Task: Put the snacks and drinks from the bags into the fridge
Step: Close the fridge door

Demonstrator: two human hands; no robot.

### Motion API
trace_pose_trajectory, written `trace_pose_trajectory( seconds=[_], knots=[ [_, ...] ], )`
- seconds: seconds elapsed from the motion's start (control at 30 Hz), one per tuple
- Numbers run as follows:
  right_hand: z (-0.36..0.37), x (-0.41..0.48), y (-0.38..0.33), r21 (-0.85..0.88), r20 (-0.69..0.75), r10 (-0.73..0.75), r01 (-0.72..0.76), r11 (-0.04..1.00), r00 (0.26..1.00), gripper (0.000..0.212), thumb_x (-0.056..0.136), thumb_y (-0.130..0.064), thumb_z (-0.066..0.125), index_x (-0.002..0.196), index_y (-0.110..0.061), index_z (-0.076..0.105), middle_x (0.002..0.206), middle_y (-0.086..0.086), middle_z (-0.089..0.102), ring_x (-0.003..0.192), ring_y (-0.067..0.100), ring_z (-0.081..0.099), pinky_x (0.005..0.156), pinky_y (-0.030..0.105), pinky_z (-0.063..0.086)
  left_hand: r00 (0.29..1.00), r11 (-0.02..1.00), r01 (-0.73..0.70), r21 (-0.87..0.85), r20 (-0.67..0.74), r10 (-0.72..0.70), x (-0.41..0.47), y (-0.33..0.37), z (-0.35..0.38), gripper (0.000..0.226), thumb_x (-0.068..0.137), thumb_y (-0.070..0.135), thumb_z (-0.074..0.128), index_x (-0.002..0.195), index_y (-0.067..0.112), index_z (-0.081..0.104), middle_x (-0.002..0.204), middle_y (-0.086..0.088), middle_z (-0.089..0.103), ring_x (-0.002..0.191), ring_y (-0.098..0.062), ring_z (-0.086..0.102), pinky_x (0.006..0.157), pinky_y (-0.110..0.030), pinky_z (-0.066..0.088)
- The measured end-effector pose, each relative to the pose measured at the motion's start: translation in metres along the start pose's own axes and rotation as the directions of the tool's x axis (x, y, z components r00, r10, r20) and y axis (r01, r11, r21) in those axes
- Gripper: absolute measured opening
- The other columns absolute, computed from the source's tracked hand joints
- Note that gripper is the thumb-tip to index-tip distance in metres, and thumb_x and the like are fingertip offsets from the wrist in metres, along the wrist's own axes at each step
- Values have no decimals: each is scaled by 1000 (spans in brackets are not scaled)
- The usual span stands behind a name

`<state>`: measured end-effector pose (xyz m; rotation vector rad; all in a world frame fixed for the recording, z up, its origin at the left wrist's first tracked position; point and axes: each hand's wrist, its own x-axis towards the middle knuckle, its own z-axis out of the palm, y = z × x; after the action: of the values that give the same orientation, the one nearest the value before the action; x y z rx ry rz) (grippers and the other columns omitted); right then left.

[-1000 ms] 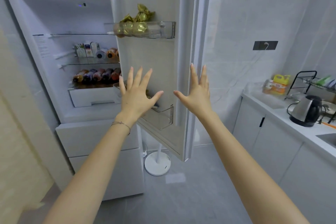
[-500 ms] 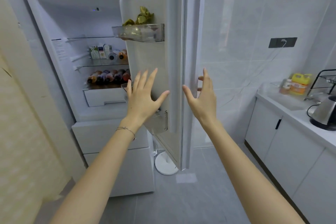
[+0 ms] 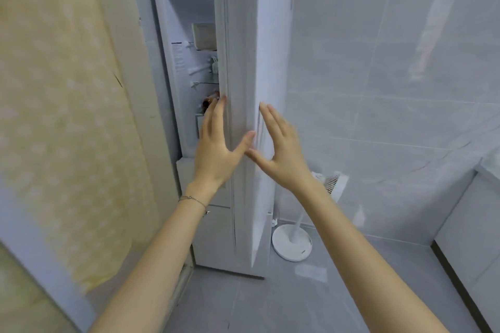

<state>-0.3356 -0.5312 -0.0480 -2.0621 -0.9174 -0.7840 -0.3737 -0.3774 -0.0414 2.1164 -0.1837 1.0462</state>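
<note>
The white fridge door (image 3: 254, 43) stands edge-on to me, swung most of the way toward the fridge body (image 3: 186, 67). Only a narrow slice of the lit inside shows, with glass shelves, a carton (image 3: 204, 35) on the upper shelf and a glimpse of bottles (image 3: 209, 101) lower down. My left hand (image 3: 216, 146) lies with straight fingers along the door's inner edge. My right hand (image 3: 281, 149) presses flat on the door's outer face. Both hands hold nothing. The door bins and their snacks are hidden.
A yellow patterned curtain (image 3: 62, 105) hangs close at my left. A white fan on a round base (image 3: 292, 242) stands on the floor behind the door, against the tiled wall. White cabinets (image 3: 470, 230) run along the right. Grey floor tiles lie in front.
The fridge door has swung further toward closed, hiding the door bins and most shelves. Both hands followed it; my right hand now lies flat on its outer face. The view has shifted left.
</note>
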Motion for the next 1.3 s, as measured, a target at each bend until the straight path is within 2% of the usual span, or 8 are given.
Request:
trace_pose_trajectory(
  seconds=[0.2, 0.43, 0.67, 0.8, 1.0, 1.07, 1.23, 1.3],
  knots=[
    [74, 35, -13, -124, 192, 11, 13, 992, 981, 105, 78, -63, 66, 152, -41, -6, 162, -11, -11, 149, 19, -11, 119, 53, -2, 997, 998, 55, 9, -57, -55, 23, -68, -52, 77, 85, 62, 54, 149, 30, 26, 138, 27, 32, 126, -11, 48, 95, -32, 48],
    [179, 91, -22, -206, 185, 79, -40, 978, 979, 105, 79, -57, 68, 150, -43, -8, 161, -10, -17, 149, 23, -14, 119, 55, -4, 992, 993, 90, 74, -99, -82, 71, -166, -89, 53, 98, 42, 48, 146, 26, 32, 146, 6, 47, 122, -12, 55, 93, -38, 52],
    [250, 149, -5, -297, 161, 179, -125, 947, 971, 108, 76, -50, 74, 153, -40, -1, 162, -4, -13, 149, 29, -12, 117, 59, -1, 984, 969, 174, 176, -78, -163, 127, -243, -90, 86, 93, 34, 62, 155, 22, 5, 159, 14, 22, 137, -14, 38, 88, -26, 41],
    [280, 186, 16, -375, 178, 177, -100, 922, 968, 112, 75, -49, 76, 153, -39, -2, 162, -3, -15, 148, 30, -15, 116, 59, -3, 982, 973, 181, 145, -71, -172, 157, -287, -87, 94, 90, 32, 67, 155, 25, -1, 160, 12, 20, 138, -15, 39, 95, -32, 48],
    [321, 232, 71, -459, 113, 85, -24, 888, 990, 113, 69, -43, 82, 154, -36, 9, 163, 3, -8, 148, 32, -12, 115, 60, -2, 981, 976, 191, 104, -37, -188, 195, -347, -57, 113, 82, 39, 75, 154, 25, -10, 163, 10, 1, 144, 3, 7, 103, -4, 15],
    [328, 244, 82, -475, 71, 54, -14, 880, 996, 114, 67, -43, 84, 154, -36, 10, 163, 4, -5, 148, 33, -11, 114, 59, -4, 986, 978, 165, 128, -32, -163, 205, -360, -47, 115, 79, 39, 78, 155, 23, -7, 163, 4, 1, 146, -2, 4, 99, 5, 4],
    [350, 284, 111, -481, 8, -25, 26, 876, 1000, 110, 67, -42, 83, 153, -34, 15, 163, 7, 1, 148, 35, -9, 114, 57, -7, 982, 965, 190, 181, -43, -186, 236, -395, -21, 120, 72, 49, 80, 153, 32, -6, 162, -5, 1, 148, -21, 7, 110, -27, 17],
    [361, 292, 119, -486, -26, -40, 22, 874, 999, 108, 67, -44, 83, 153, -33, 18, 162, 8, 3, 148, 35, -9, 114, 54, -12, 982, 965, 190, 178, -39, -186, 243, -406, -14, 120, 70, 51, 80, 154, 31, -3, 162, -6, 1, 148, -22, 6, 109, -29, 18]
  ],
)
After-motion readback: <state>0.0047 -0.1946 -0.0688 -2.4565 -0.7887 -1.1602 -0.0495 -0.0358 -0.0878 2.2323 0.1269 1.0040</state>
